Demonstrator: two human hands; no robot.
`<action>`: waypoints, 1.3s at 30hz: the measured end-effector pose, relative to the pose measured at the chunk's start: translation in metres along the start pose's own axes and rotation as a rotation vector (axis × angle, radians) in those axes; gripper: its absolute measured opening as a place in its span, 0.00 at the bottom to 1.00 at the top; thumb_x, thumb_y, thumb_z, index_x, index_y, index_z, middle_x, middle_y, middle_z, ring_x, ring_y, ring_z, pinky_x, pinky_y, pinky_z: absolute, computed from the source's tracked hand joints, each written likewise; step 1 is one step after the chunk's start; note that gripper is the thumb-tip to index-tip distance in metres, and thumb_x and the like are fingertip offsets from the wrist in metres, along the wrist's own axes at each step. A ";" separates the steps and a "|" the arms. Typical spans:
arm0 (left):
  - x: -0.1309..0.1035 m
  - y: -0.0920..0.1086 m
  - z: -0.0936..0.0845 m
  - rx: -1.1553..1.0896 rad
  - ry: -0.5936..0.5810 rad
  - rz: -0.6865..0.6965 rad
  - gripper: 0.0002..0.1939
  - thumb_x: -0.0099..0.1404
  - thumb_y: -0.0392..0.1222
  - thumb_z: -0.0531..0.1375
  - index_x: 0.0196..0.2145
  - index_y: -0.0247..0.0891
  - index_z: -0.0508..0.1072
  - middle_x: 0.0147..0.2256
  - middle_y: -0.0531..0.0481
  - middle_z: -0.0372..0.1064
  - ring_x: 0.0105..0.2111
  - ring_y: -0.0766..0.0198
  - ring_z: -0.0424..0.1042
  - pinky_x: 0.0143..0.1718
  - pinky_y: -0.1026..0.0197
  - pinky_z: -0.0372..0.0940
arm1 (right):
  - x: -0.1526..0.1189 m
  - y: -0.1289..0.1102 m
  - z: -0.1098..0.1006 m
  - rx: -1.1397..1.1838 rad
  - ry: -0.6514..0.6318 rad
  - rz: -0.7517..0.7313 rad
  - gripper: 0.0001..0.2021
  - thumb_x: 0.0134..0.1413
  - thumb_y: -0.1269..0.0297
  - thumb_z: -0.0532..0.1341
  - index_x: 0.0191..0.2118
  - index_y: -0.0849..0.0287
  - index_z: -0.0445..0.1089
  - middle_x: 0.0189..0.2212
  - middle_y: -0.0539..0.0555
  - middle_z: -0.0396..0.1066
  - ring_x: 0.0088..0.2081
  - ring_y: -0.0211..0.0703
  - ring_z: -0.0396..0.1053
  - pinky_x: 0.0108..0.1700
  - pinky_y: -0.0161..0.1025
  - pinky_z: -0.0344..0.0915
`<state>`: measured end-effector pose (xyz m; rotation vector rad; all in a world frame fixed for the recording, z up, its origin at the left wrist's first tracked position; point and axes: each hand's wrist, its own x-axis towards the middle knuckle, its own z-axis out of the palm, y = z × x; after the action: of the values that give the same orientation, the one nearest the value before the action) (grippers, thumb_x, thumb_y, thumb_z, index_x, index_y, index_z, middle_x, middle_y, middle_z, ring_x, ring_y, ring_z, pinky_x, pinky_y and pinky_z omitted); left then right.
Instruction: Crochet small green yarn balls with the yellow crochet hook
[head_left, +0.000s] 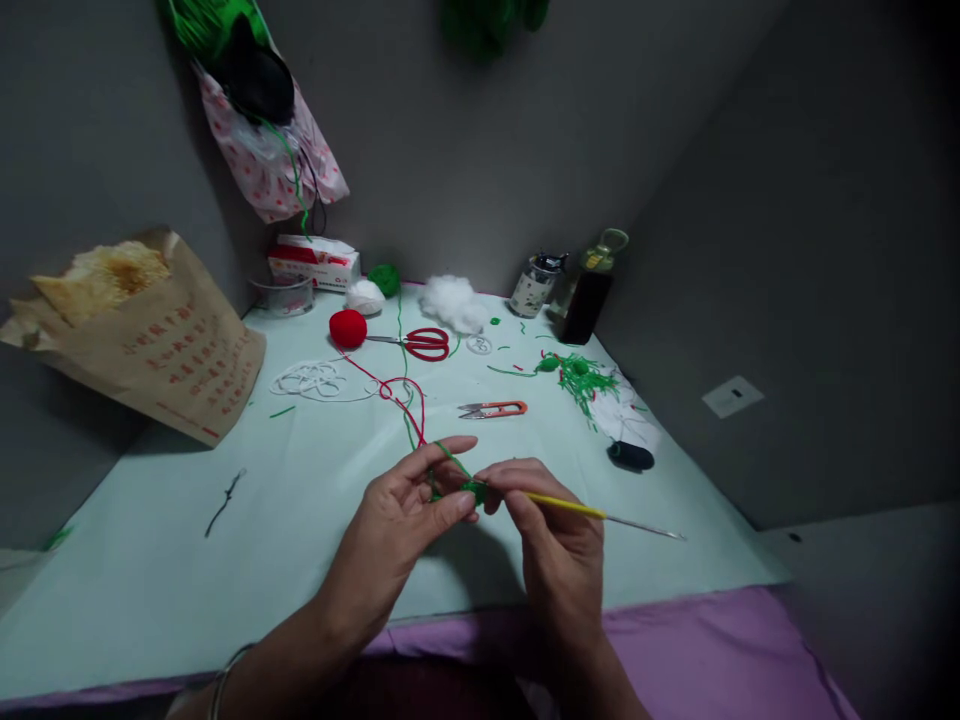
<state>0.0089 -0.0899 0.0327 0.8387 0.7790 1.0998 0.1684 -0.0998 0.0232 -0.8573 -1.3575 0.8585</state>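
Between thumb and fingers, my left hand [405, 510] pinches a small green crochet piece [474, 491], and green yarn runs up over its index finger. My right hand [559, 540] grips a crochet hook [566, 503] by its yellow handle. One end of the hook meets the green piece, and the bare metal end points right. Fingers partly hide the piece and the working tip. Red yarn [420, 410] trails from a red ball [348, 328] down to the left hand. Just beyond the hands lie orange thread snips [493, 410].
Red-handled scissors [427, 344], white stuffing [453, 303] and a green yarn ball [385, 279] lie farther back. A paper food bag [180, 350] stands at left. White yarn [311, 380] is left of centre; green scraps [589, 385], a can [536, 285] and a dark bottle [586, 300] are at right.
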 end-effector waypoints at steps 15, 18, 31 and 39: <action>-0.003 0.008 -0.002 0.040 -0.010 -0.011 0.18 0.61 0.41 0.70 0.50 0.45 0.80 0.33 0.53 0.69 0.32 0.68 0.67 0.36 0.65 0.65 | -0.002 -0.009 -0.005 0.113 -0.017 0.061 0.12 0.73 0.66 0.54 0.44 0.54 0.76 0.39 0.53 0.79 0.34 0.38 0.76 0.39 0.38 0.74; -0.005 0.004 -0.005 0.146 0.016 0.026 0.18 0.62 0.43 0.70 0.51 0.47 0.80 0.32 0.55 0.68 0.30 0.69 0.66 0.34 0.65 0.64 | -0.006 -0.010 -0.008 -0.094 -0.074 -0.095 0.12 0.71 0.72 0.54 0.48 0.55 0.75 0.41 0.54 0.78 0.38 0.39 0.76 0.42 0.40 0.73; -0.005 0.009 0.003 -0.287 -0.023 -0.240 0.23 0.61 0.39 0.71 0.54 0.35 0.77 0.23 0.63 0.56 0.17 0.80 0.40 0.17 0.73 0.53 | -0.008 -0.006 -0.003 -0.346 0.012 -0.374 0.15 0.68 0.74 0.56 0.50 0.52 0.76 0.37 0.54 0.75 0.38 0.43 0.73 0.38 0.41 0.73; -0.005 0.009 0.004 -0.132 -0.031 -0.089 0.29 0.62 0.40 0.70 0.59 0.38 0.72 0.35 0.51 0.70 0.23 0.75 0.58 0.18 0.74 0.58 | 0.002 -0.002 0.005 0.105 -0.016 -0.023 0.10 0.69 0.67 0.59 0.42 0.53 0.79 0.38 0.54 0.75 0.36 0.41 0.70 0.36 0.39 0.69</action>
<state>0.0071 -0.0936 0.0433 0.7017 0.7029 1.0446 0.1640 -0.0987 0.0260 -0.7539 -1.3219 0.9116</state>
